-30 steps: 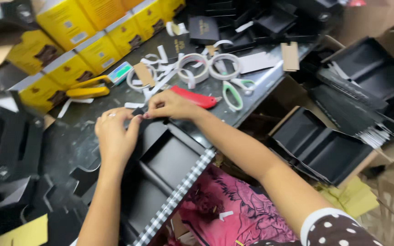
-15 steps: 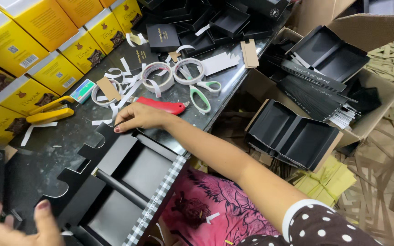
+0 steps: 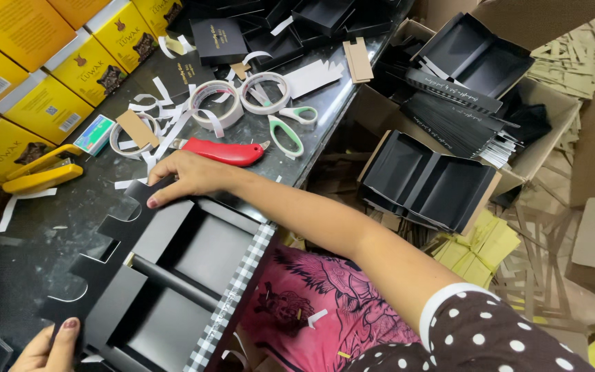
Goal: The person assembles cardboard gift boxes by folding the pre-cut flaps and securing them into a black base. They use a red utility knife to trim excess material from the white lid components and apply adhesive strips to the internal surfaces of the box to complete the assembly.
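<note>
A big black cardboard tray (image 3: pixel 173 275) lies flat on the dark surface (image 3: pixel 70 207), near the person. Its long side runs from near left to far right. One edge has a black and white checked strip (image 3: pixel 232 293), and the other edge has wavy cut-out tabs (image 3: pixel 98 244).

The right hand (image 3: pixel 191 176) rests flat on the far corner of the tray, with the fingers (image 3: pixel 163 195) spread and pressing down. The left hand (image 3: pixel 49 348) is at the near corner, and its fingers pinch the edge of the tray.

Just past the right hand lies a red cutter knife (image 3: pixel 222 151). Beyond it are green-handled scissors (image 3: pixel 287 127), rolls of white tape (image 3: pixel 215 103) and loose paper strips (image 3: pixel 166 110). A yellow stapler (image 3: pixel 39 172) sits on the left. Yellow boxes (image 3: pixel 43 76) stand in a row along the far left. More black trays (image 3: pixel 428 182) are piled in cardboard boxes on the right, off the surface. Paper scraps (image 3: pixel 476 251) cover the floor there.
</note>
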